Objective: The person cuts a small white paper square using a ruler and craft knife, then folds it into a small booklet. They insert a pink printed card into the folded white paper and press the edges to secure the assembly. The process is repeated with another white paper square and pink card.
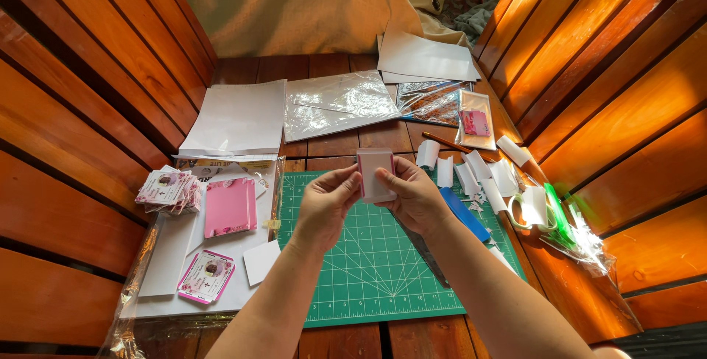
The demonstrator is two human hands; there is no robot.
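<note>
Above the green cutting mat (368, 270), left hand (324, 208) and right hand (416, 198) fingers jointly pinch a small pink-edged card (374, 171).

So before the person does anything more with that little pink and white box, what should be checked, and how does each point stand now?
1. Both hands on the small box: ok; left hand and right hand pinch it.
2. Box held above the green cutting mat: ok.
3. Box fully folded: cannot tell.
4. White paper strips within reach at right: ok.
5. Card stack clear of the hands: ok.
</note>
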